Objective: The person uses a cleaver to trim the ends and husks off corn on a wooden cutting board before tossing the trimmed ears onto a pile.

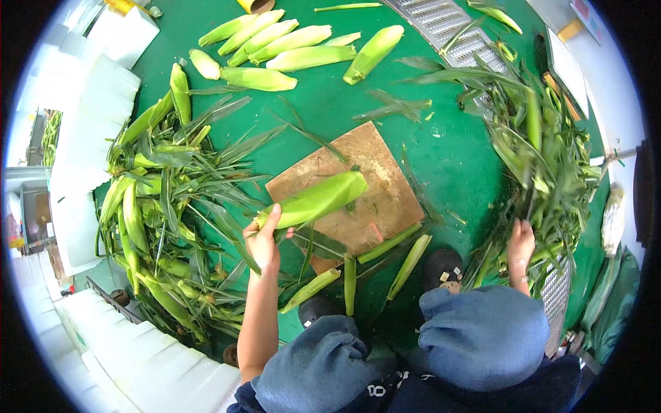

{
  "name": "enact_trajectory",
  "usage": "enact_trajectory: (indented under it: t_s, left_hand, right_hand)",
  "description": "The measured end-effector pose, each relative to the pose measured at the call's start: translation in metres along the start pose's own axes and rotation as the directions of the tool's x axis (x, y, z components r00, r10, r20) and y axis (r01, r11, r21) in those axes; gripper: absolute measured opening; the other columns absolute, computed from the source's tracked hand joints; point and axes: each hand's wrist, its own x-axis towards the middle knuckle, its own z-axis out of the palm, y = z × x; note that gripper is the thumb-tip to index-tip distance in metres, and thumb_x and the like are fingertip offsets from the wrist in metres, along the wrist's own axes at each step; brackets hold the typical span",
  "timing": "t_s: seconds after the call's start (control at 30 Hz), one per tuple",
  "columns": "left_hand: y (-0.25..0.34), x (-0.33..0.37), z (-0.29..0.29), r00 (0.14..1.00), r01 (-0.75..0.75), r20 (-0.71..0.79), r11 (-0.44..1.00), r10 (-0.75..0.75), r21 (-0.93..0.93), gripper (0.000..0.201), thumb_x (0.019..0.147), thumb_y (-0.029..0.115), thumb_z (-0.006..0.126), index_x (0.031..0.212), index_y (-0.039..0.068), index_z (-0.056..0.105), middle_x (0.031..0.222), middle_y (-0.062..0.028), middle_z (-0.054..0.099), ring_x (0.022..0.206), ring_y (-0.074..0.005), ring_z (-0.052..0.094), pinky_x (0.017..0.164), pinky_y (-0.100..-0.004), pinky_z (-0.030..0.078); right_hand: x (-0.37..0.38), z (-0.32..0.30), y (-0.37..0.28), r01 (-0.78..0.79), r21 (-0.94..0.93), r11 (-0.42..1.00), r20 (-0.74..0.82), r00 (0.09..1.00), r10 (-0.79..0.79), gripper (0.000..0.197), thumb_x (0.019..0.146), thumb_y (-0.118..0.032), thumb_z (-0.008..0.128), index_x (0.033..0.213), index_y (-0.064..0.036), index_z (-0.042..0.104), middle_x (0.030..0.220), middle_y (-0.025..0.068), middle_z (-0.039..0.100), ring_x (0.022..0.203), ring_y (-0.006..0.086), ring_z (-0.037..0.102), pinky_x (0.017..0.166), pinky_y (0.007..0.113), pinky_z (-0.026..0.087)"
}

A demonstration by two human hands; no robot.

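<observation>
On the wooden board (372, 172) an ear of corn (317, 199) lies slantwise, its long axis rising away to the right, the left hand (261, 241) closed around its near end, while the right hand (520, 244), off the board's right, grips husk leaves (551, 179)

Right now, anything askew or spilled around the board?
Yes. The brown wooden cutting board lies skewed on the green floor, dusted with pale crumbs. Loose green husk leaves are strewn about. The left hand holds a green corn ear across the board.
</observation>
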Motion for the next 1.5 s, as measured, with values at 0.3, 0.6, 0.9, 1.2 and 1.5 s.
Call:
enact_trajectory:
  t_s: [0.3,0.6,0.9,1.2,1.5]
  left_hand:
    - [0.081,0.213,0.117,0.99,-0.14,-0.051,0.811,0.135,-0.568,0.043,0.078,0.031,0.073,0.112,0.011,0.057,0.111,-0.0065,0.06,0.1,-0.0209,0.058,0.073,-0.0389,0.056]
    - [0.132,0.195,-0.108,0.369,-0.267,-0.279,0.388,0.887,0.882,0.038,0.073,0.016,0.069,0.105,-0.002,0.059,0.092,-0.0148,0.065,0.08,-0.0262,0.063,0.075,-0.037,0.051]
    - [0.129,0.123,-0.329,0.478,0.575,-0.419,0.086,0.772,0.814,0.054,0.063,0.021,0.077,0.107,0.004,0.051,0.106,-0.0138,0.053,0.102,-0.0317,0.053,0.089,-0.0435,0.042]
    - [0.014,0.054,-0.001,0.7,-0.551,0.443,0.028,0.561,0.834,0.056,0.053,0.021,0.081,0.093,0.005,0.046,0.092,-0.0151,0.045,0.079,-0.034,0.055,0.064,-0.0435,0.048]
    - [-0.046,0.013,0.067,0.662,-0.653,0.603,-0.053,0.444,0.756,0.071,0.063,0.034,0.078,0.116,0.0,0.045,0.103,-0.017,0.049,0.101,-0.0327,0.048,0.084,-0.0433,0.041]
  right_hand:
    - [-0.065,0.037,-0.195,0.083,0.45,0.889,0.583,0.726,-0.363,0.025,0.08,-0.016,0.067,0.074,0.0024,0.052,0.054,0.0109,0.051,0.047,0.0206,0.045,0.048,0.035,0.038]
    - [-0.068,0.062,-0.175,-0.006,0.419,0.908,0.678,0.667,-0.309,0.024,0.081,-0.012,0.066,0.072,0.0034,0.05,0.055,0.0056,0.048,0.052,0.0111,0.038,0.048,0.032,0.034]
    - [-0.056,0.048,-0.171,0.137,0.407,0.903,0.655,0.646,-0.392,0.022,0.079,-0.011,0.065,0.074,0.0022,0.047,0.056,0.0075,0.04,0.054,0.0131,0.034,0.05,0.032,0.033]
    - [-0.084,0.051,-0.164,-0.333,0.464,0.821,0.699,0.707,-0.108,0.02,0.081,-0.01,0.065,0.072,0.0007,0.05,0.054,0.0016,0.044,0.049,0.0093,0.039,0.045,0.028,0.033]
    - [-0.03,0.037,-0.209,0.11,0.568,0.816,0.465,0.775,-0.428,0.04,0.084,-0.024,0.067,0.063,0.0,0.043,0.05,0.0097,0.039,0.047,0.0153,0.031,0.044,0.033,0.033]
